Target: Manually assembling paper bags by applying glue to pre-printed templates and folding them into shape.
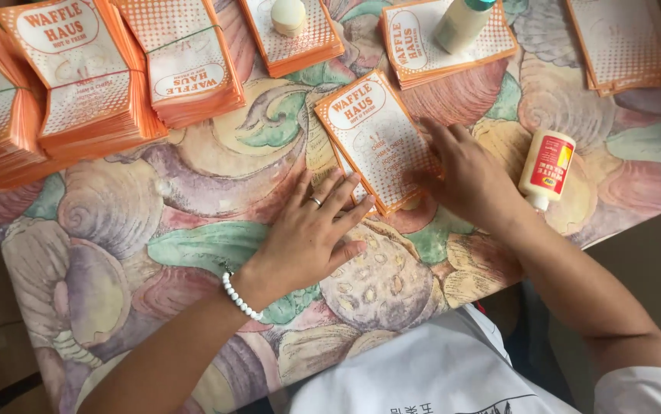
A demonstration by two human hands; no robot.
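We press both flat, open grips, left hand and right hand, on the thin, light, floppy paper sleeve; its edges suit pinching.

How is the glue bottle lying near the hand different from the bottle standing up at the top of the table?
The glue bottle lies on its side on the bare tablecloth; the top bottle stands on a stack of orange paper bags. The glue bottle has a red and yellow label; the top bottle shows none, and has a teal cap. Both are pale cream, and neither hand touches them.
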